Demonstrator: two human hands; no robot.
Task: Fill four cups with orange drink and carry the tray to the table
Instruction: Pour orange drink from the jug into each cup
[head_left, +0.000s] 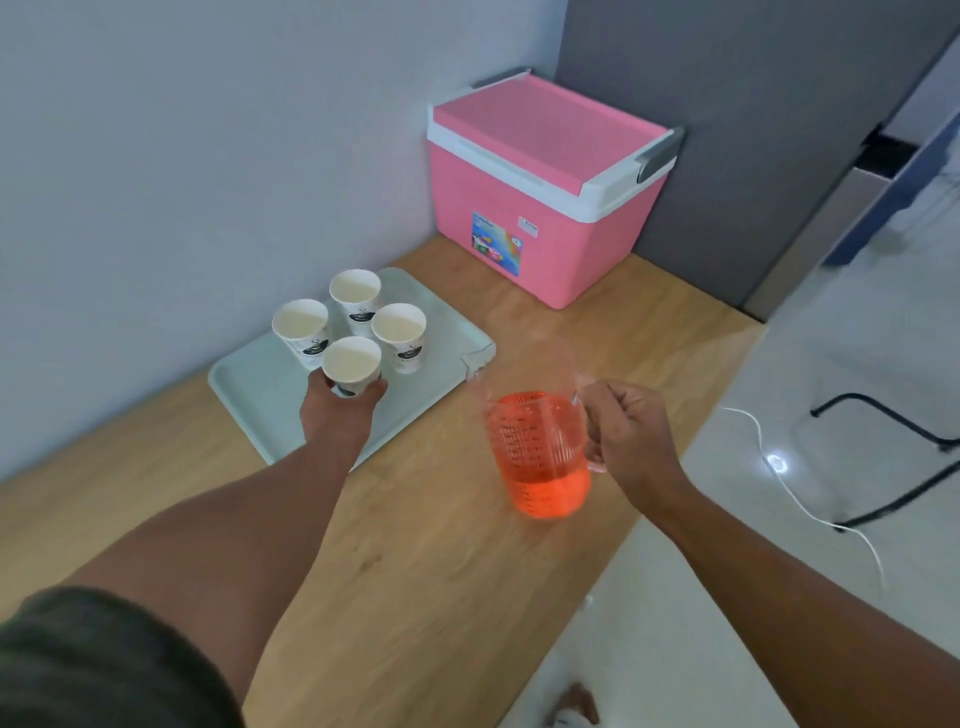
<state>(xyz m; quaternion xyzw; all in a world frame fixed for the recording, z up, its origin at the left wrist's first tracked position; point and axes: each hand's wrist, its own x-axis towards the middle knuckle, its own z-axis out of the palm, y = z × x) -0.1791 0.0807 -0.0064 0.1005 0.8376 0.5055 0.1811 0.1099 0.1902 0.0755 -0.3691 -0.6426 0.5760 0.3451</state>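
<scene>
Dark fabric (104, 665) fills the near left corner, cut off by the frame edge. Both bare forearms reach out over a pale wood-grain surface (415, 571). On the right, the right hand (631, 436) grips the handle of a clear plastic pitcher (540, 441), ribbed and printed with measuring marks, roughly half full of orange drink; its spout blurs against the tray's corner. Left of it, the left hand (337, 410) curls round the lower part of the nearest paper cup (351, 366), hiding its print. Four white cups, their insides pale, stand clustered on a smooth mint-green tray (244, 384). Farthest, in the corner, sits a boxy pink cooler (540, 192) with grey handles.
</scene>
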